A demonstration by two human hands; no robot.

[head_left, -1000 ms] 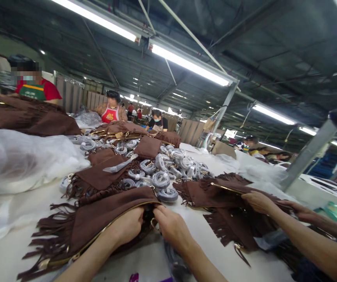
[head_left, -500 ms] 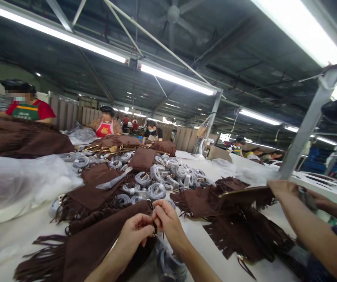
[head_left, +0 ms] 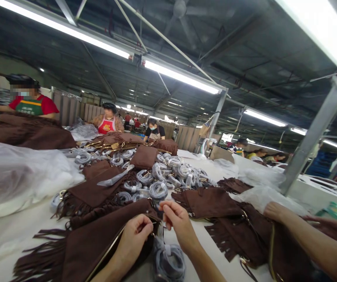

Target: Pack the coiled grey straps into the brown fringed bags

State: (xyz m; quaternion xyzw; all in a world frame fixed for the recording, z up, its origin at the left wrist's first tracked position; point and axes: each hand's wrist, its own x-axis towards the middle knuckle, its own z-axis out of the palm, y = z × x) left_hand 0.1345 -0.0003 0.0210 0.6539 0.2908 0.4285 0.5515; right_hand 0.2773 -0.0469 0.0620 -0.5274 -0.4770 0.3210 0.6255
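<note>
A dark brown fringed bag (head_left: 93,241) lies in front of me, with fringe on its left side and a metal zip (head_left: 109,248) along its near edge. My left hand (head_left: 136,237) is over the bag near its right end, thumb and fingers pinched together; what is between them is hidden. Beside that end, my right hand (head_left: 177,221) is raised with fingers bent and fingertips pressed together; I cannot make out anything in them. A wrapped coiled strap (head_left: 170,263) sits below my hands, near a small metal clip at the bag's corner.
Several wrapped strap coils (head_left: 158,190) are heaped beyond the bag, with a brown pouch (head_left: 144,157) among them. Plastic sheeting (head_left: 24,176) covers the left side. At right, a co-worker's hand (head_left: 278,211) holds another brown bag (head_left: 291,250). More fringed bags (head_left: 209,201) lie between us.
My hands have drawn slightly apart at the bag's corner, and more of the zip edge shows. The co-worker's bag at right has swung down from level. The view has shifted slightly.
</note>
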